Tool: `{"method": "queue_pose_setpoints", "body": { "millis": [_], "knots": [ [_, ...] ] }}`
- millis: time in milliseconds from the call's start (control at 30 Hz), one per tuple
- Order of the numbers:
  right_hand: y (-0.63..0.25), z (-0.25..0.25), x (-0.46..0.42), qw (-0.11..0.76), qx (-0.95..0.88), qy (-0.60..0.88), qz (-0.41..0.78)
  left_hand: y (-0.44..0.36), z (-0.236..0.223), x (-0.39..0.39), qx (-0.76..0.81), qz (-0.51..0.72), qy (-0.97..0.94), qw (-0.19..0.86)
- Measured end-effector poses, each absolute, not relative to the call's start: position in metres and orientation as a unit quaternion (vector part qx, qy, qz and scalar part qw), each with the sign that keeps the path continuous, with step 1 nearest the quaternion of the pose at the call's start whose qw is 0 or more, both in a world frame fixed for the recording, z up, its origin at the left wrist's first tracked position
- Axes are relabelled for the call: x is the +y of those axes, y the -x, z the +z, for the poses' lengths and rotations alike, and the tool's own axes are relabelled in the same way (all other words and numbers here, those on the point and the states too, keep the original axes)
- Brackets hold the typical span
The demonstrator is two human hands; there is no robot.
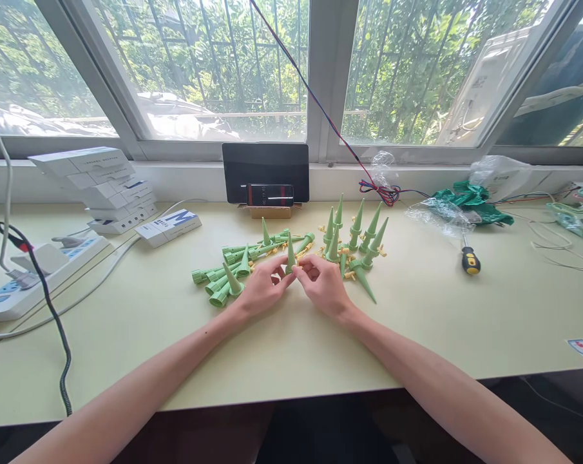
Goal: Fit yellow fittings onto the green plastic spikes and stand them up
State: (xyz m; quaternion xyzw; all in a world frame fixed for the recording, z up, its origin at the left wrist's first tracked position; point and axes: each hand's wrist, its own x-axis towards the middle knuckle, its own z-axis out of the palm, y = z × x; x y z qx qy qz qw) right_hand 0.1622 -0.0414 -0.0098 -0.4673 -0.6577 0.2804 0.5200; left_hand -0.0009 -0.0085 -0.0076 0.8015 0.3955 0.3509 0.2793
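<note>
Between my hands a green plastic watering spike points upward. My left hand is closed on it low down, thumb and forefinger pinching its base. The fingers of my right hand are also pinched at that base, where a small yellow bit shows; the exact grip is partly hidden. Left of my hands lies a group of ribbed green tubes with yellow valves, and a few loose green cones stand among them. Beyond my right hand are several green spikes with yellow valves, mostly point up; one lies tipped toward me.
A black tablet and a phone lean on a small cardboard stand at the back. White boxes, a power strip and cables occupy the left. At right are a screwdriver, green plastic bag and wires.
</note>
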Motion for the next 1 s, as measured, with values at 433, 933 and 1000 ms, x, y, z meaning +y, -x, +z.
{"method": "queue_pose_setpoints", "body": {
  "millis": [433, 933, 1000],
  "knots": [
    [-0.160, -0.013, -0.043, 0.519, -0.681, 0.455, 0.244, 0.002, -0.010, -0.007, 0.345, 0.328, -0.807, 0.350],
    [-0.157, -0.023, -0.040, 0.515, -0.724, 0.429, 0.162, 0.003, -0.007, -0.006, 0.322, 0.316, -0.809, 0.377],
    [-0.157, -0.025, -0.040, 0.505, -0.739, 0.425, 0.137, 0.003, -0.007, -0.006, 0.322, 0.314, -0.806, 0.384]
  ]
}}
